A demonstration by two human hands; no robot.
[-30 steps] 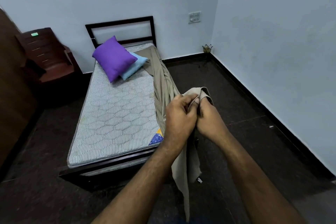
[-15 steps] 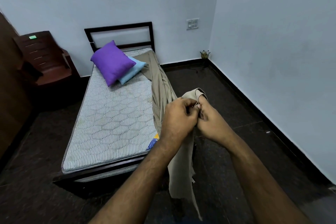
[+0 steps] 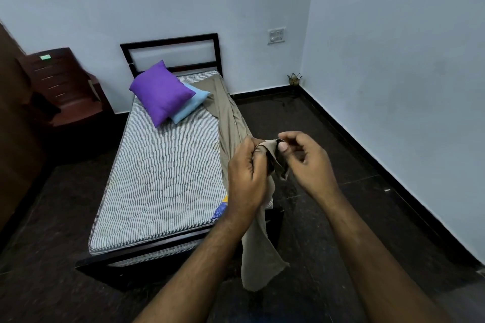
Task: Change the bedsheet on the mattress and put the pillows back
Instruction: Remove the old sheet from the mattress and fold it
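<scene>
A bare striped mattress (image 3: 162, 176) lies on a dark bed frame (image 3: 170, 44). A purple pillow (image 3: 160, 92) leans on a light blue pillow (image 3: 191, 105) near the headboard. A beige bedsheet (image 3: 229, 118) trails along the mattress's right edge from the head end to my hands and hangs down toward the floor. My left hand (image 3: 246, 178) grips a bunched part of the sheet. My right hand (image 3: 304, 160) pinches the sheet's edge between thumb and curled fingers, just to the right of the left hand.
A dark wooden chair (image 3: 63, 89) stands left of the bed against the back wall. A small ornament (image 3: 294, 78) sits in the far right corner. Dark floor (image 3: 328, 191) runs between the bed and the right wall (image 3: 406, 86). A switch plate (image 3: 276, 36) is on the back wall.
My hands have drawn apart a little; the right hand has moved rightward and the sheet's edge now stretches between them. The view has shifted slightly back from the bed.
</scene>
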